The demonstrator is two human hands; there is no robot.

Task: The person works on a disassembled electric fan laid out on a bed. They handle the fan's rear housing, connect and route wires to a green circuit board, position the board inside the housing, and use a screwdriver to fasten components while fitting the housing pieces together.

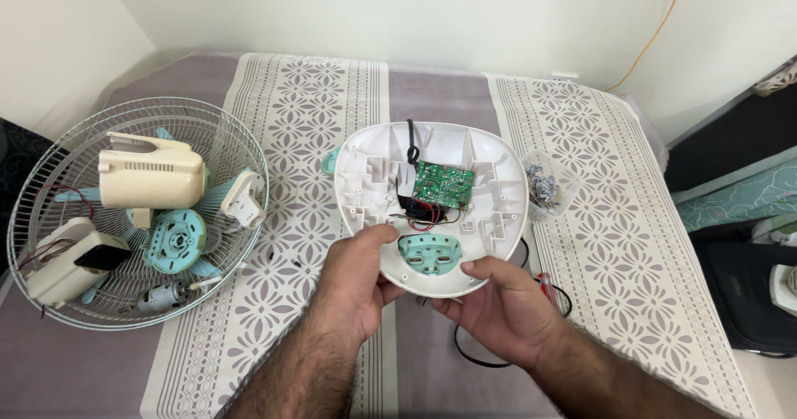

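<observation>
Both my hands hold up a white oval plastic fan base point(498, 178), turned so its open inside faces me. My left hand point(353, 282) grips the near left rim with the thumb on the inside. My right hand point(498, 307) grips the near right rim, thumb beside a teal button pad point(430, 255). Inside the base sit a green circuit board point(444, 184), red and black wires point(427, 214) and a knotted black cord point(412, 149).
A wire fan guard point(241, 132) lies at the left, holding a cream motor housing point(151, 172), a teal disc point(176, 240), a small motor point(159, 297) and white parts. A clear bag of screws point(544, 188) lies right of the base. A black cable point(477, 357) loops under my hands.
</observation>
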